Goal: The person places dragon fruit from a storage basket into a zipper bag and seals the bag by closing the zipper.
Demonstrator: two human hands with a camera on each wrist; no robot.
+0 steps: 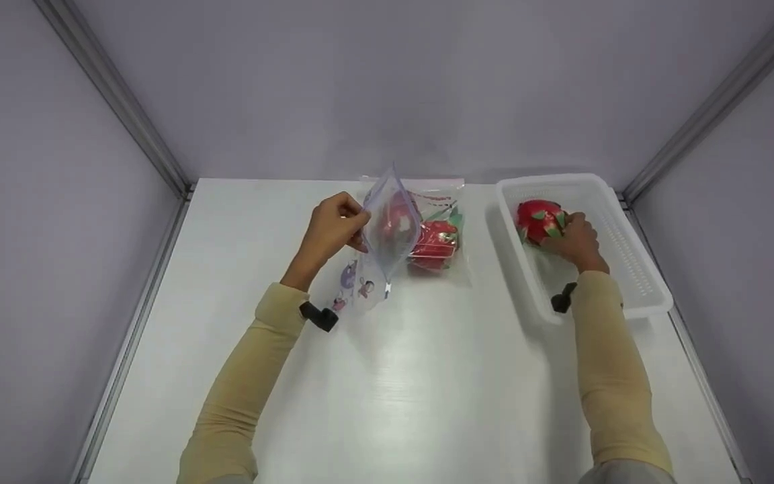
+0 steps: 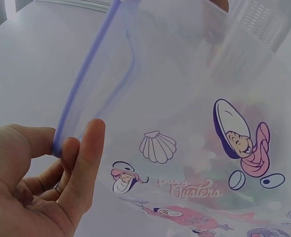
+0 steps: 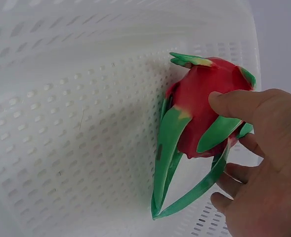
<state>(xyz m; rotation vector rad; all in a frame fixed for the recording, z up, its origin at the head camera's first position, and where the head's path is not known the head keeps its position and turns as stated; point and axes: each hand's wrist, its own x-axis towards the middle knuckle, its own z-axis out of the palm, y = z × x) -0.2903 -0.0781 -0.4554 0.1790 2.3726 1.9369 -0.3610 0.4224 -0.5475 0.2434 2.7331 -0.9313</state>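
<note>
My left hand point(image 1: 333, 227) pinches the purple zip edge of a clear plastic zip bag point(image 1: 387, 252), whose mouth gapes. Printed cartoon oysters and shells cover its side in the left wrist view. Something red shows through this bag; whether it lies inside or behind is unclear. In the white basket point(image 1: 664, 301) at the right, my right hand point(image 1: 576, 240) grips a red dragon fruit point(image 3: 199, 103) with green leafy scales. The thumb point(image 3: 231, 103) lies on its red skin, and the other fingers curl round the leafy side, partly hidden behind it.
Just behind the held bag, a second clear bag point(image 1: 462, 259) lies on the white table point(image 1: 387, 403) with a red and green dragon fruit point(image 1: 435, 242) in it. Grey walls point(image 1: 400, 87) enclose the table at the back and both sides.
</note>
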